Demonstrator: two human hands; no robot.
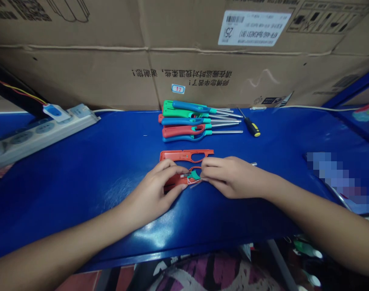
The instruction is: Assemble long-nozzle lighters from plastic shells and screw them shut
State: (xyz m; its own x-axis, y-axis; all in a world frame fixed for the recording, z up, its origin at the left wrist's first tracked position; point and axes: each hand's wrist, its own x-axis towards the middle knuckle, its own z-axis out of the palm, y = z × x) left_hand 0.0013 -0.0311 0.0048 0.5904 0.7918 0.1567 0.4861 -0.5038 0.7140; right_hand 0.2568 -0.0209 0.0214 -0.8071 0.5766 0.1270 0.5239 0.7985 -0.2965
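Observation:
An opened red lighter half-shell [170, 184] lies on the blue table between my hands. Inside it sit a green trigger [195, 175] and a thin white wire. My left hand [160, 184] grips the handle end of this shell between thumb and fingers. At the trigger end, the fingers of my right hand [229, 176] are pinched together; what they hold, if anything, is hidden behind them. A metal tip [254, 164] shows just past my right hand. The other red half-shell [175, 156] rests right behind, apart from both hands.
Several assembled long-necked lighters [184, 131] in red, blue and green are stacked at the back. A black-and-yellow screwdriver [252, 126] lies to their right. On the left is a white power strip [54, 129]. Large cardboard boxes [112, 81] stand along the rear edge.

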